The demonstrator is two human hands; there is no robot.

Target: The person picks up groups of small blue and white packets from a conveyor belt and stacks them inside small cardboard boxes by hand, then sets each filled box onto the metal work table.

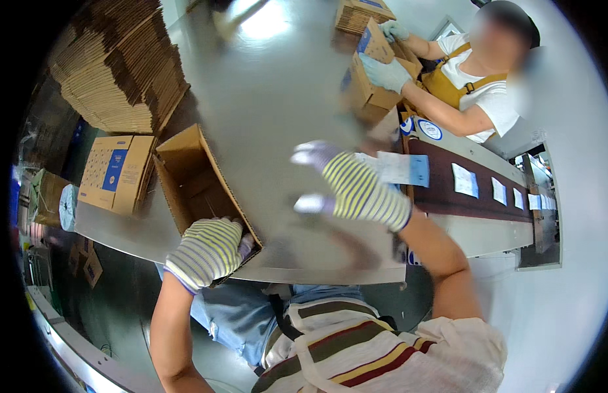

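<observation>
An open, empty-looking cardboard box [198, 187] stands on the metal table in front of me, slightly to the left. My left hand [209, 252], in a striped knit glove, is curled over the near end of this box, its fingertips partly hidden. To the right, my right hand [360, 187] is raised above the table in a matching glove, blurred by motion. Its thumb and fingers are spread, with nothing between them. Just beyond that wrist, a white and blue packet [418, 170] lies at the near end of a dark conveyor belt [441, 200].
More white and blue packets [466, 180] sit in a row along the belt. Flattened cartons [117, 72] are stacked at the far left, with a printed carton [111, 171] below them. Across the table [271, 85], a gloved co-worker [471, 78] handles another open box [376, 82].
</observation>
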